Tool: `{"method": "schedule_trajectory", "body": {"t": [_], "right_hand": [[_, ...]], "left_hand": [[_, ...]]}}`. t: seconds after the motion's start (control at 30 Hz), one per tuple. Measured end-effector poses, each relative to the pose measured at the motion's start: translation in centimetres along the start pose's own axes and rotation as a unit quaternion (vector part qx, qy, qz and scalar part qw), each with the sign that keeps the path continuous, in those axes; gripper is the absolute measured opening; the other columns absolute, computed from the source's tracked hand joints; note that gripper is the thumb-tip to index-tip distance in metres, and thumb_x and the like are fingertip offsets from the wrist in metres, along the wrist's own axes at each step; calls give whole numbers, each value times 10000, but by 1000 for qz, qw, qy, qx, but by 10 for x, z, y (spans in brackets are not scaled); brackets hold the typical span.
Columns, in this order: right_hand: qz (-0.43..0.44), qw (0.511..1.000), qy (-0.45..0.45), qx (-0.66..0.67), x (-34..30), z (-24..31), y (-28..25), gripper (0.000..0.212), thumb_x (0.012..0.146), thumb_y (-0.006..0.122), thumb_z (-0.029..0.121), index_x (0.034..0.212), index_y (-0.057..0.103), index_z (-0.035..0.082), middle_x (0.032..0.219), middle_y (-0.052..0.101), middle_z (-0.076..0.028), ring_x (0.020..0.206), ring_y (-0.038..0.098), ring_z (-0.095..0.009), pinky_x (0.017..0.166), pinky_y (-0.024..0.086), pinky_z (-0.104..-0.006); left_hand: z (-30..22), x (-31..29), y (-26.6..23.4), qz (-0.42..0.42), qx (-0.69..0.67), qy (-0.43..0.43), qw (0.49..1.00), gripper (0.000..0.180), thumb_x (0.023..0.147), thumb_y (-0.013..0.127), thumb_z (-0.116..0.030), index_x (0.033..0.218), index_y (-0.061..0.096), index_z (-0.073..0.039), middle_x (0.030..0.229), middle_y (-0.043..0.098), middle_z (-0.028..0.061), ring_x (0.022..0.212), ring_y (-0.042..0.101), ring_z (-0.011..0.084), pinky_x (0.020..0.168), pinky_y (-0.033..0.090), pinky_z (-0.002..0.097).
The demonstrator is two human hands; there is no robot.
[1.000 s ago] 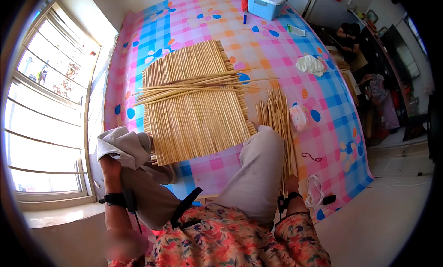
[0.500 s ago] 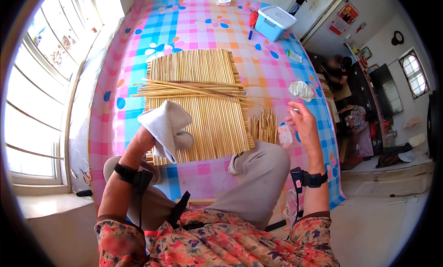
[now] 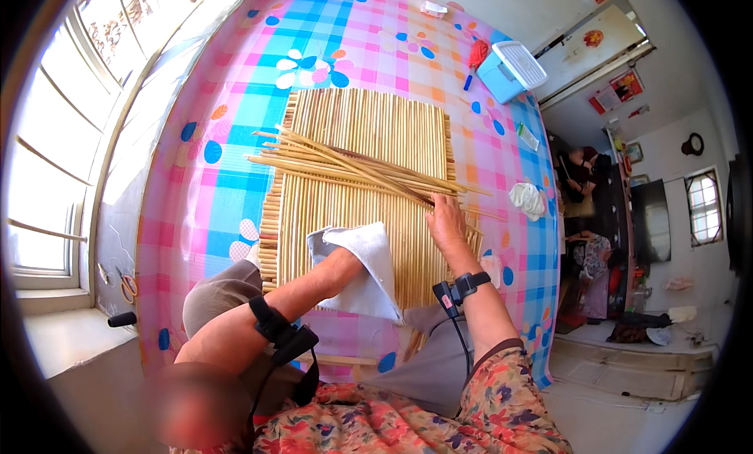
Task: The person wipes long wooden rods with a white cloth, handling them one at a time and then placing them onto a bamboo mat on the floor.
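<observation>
A woven mat of straw-coloured reed stalks (image 3: 361, 113) lies before me, with a loose bundle of longer reed stalks (image 3: 345, 168) crossing its middle. My left hand (image 3: 343, 267) is at the mat's near part with a white cloth (image 3: 369, 246); the cloth is draped around it and hides the fingers. At the right end of the bundle, my right hand (image 3: 449, 221) has its fingers curled over the stalks. What lies beneath those fingertips is partly hidden.
The bed-like surface has a checked cover (image 3: 227, 227). A blue lidded box (image 3: 502, 74), a crumpled white cloth (image 3: 527, 201) and a pink plastic pack (image 3: 492, 270) lie to the right. Scissors (image 3: 127, 285) rest on the left sill. Two people (image 3: 584, 172) sit far right.
My left hand has brought the cloth right and nearer, low over the mat. My right hand has moved left from beside the mat onto the stalks. The view has shifted and turned.
</observation>
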State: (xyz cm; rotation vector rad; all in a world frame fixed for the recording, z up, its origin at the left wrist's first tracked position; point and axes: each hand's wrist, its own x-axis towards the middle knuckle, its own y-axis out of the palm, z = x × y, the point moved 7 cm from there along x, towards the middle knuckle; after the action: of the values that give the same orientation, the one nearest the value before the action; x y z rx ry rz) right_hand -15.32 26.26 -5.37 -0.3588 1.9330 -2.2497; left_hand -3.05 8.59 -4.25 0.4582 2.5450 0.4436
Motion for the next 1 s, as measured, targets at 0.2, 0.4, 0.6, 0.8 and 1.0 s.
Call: {"method": "schedule_trajectory", "body": {"t": [0.2,0.4,0.6,0.8,1.0], "right_hand": [[-1,994,-46,-103,-2,1,10,124,760,518,102,871,516,48,910,527,-135,914,505,-291,775,378,-417],[39,988,-73,-128,-16,7,17,82,764,479,81,823,524,46,858,537,-141,865,522,-306,756,398,-411],[36,990,-67,120,-32,7,0,105,773,526,68,856,519,6,783,560,-128,694,564,-245,618,457,-339],[111,943,61,306,-66,37,-56,114,838,508,110,907,517,20,714,550,-64,552,509,-129,517,436,-256],[60,867,85,487,-84,94,-99,160,897,429,168,928,502,29,603,479,12,463,398,-33,397,312,-173]], "left_hand": [[-1,10,11,27,130,105,986,327,883,400,-205,1162,443,-40,1122,474,62,997,461,142,834,397,296],[-1,7,12,37,97,115,988,321,894,394,-224,1151,454,-41,1114,467,42,1004,442,125,855,376,283],[-5,5,9,-4,162,234,959,328,894,372,-202,1168,436,-34,1120,461,55,1004,441,130,851,379,284],[-19,-9,1,-82,9,161,984,386,916,293,-330,1126,448,-45,1072,494,65,960,466,131,811,402,296],[-31,-17,1,-63,-224,157,960,345,903,375,-329,1090,452,-50,958,525,50,834,504,124,734,431,292]]}}
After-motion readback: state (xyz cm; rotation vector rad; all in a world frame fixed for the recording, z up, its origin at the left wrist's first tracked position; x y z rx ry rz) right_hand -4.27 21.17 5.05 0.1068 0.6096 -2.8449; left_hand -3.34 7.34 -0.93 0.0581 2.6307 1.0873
